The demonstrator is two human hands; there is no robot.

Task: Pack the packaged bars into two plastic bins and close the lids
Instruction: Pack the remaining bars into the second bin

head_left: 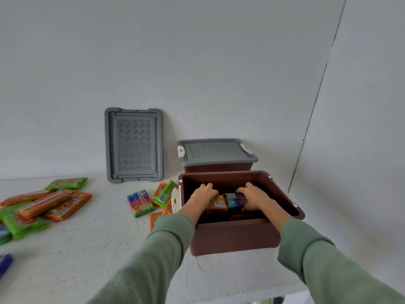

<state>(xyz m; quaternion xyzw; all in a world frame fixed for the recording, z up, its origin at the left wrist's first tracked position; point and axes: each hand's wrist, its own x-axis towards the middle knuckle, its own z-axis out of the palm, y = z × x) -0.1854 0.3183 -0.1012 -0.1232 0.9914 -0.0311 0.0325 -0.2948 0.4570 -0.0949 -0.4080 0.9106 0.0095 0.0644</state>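
An open brown bin (234, 235) stands in front of me, with packaged bars (228, 201) packed inside. Both of my hands are down in it. My left hand (202, 193) grips an orange bar at the left of the row. My right hand (252, 197) grips a dark bar next to a blue one. Behind it stands a second brown bin (219, 166) with its grey lid (215, 151) on. A loose grey lid (134, 144) leans upright against the wall. Several bars (141, 202) lie just left of the open bin.
A pile of orange and green bars (43, 207) lies at the table's far left, with a blue wrapper (5, 262) at the left edge. The white table (87, 249) ends at the wall behind and at a front-right edge.
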